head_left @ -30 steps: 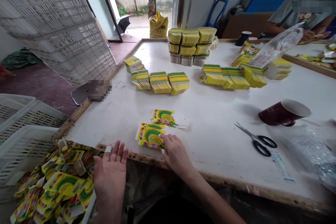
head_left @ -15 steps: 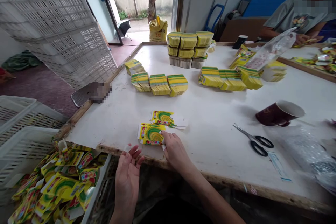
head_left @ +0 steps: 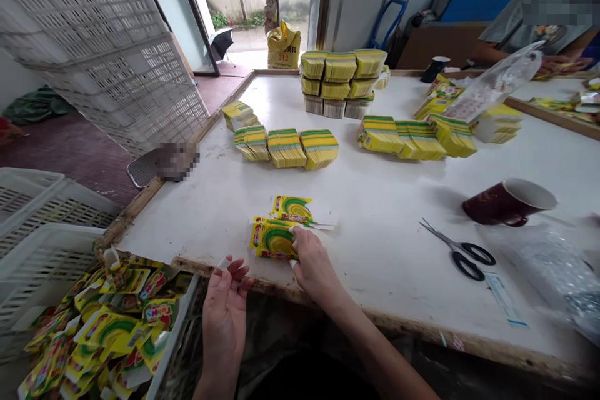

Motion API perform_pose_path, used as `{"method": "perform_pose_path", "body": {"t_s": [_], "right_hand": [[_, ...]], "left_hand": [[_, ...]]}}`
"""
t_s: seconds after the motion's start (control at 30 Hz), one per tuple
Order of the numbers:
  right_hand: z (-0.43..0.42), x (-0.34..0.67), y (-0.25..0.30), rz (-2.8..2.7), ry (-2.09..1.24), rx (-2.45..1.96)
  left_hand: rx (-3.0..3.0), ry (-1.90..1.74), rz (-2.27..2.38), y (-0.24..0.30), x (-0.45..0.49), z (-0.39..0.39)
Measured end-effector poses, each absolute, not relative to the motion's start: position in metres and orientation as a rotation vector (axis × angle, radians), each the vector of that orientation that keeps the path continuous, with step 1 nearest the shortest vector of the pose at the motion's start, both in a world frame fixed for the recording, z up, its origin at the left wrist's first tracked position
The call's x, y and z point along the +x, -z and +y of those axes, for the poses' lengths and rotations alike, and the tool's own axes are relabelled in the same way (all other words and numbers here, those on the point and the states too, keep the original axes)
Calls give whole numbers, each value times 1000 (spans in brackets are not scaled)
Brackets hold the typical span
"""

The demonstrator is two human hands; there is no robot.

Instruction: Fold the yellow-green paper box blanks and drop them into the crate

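My right hand rests on the near end of a small stack of flat yellow-green printed cartons near the front edge of the white table, fingers pressed on its right side. A second small stack of cartons lies just behind it. My left hand hovers palm up below the table's front edge, fingers loosely apart and empty, with tape on one fingertip. To its left a white crate holds a loose heap of the same cartons.
Bundled carton stacks and a taller pile stand further back. Scissors, a tipped dark red mug and clear plastic bags lie at the right. Another person sits at the far right. White crates lean at the left.
My left hand has moved right from over the crate to the table's front edge. My right hand has slid slightly forward on the near carton stack.
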State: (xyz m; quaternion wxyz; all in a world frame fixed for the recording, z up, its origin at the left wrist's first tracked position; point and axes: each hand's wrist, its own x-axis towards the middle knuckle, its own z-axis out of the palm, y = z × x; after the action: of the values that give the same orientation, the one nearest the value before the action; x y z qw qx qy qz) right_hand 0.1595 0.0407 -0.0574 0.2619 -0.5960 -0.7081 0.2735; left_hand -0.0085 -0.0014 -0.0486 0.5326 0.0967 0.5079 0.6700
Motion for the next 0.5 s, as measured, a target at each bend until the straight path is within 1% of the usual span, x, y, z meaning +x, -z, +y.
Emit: {"method": "perform_pose_path", "body": {"t_s": [0.13, 0.2, 0.3, 0.37, 0.43, 0.5], "right_hand": [[27, 161, 48, -1841, -877, -1470], [16, 157, 40, -1778, -1084, -1294], [0, 146, 29, -1570, -1480, -1006], [-7, 138, 27, -1425, -1642, -902], [-11, 132, 27, -1348, -1686, -868], [-9, 131, 29, -1341, -1651, -896]], "left_hand": [[244, -1681, 1126, 46, 3, -3], [258, -1714, 1037, 40, 13, -5], [260, -1743, 932, 26, 26, -5], [273, -1798, 875, 17, 30, -1], [314, -1837, 868, 13, 31, 3], [368, -1830, 920, 14, 29, 7]]}}
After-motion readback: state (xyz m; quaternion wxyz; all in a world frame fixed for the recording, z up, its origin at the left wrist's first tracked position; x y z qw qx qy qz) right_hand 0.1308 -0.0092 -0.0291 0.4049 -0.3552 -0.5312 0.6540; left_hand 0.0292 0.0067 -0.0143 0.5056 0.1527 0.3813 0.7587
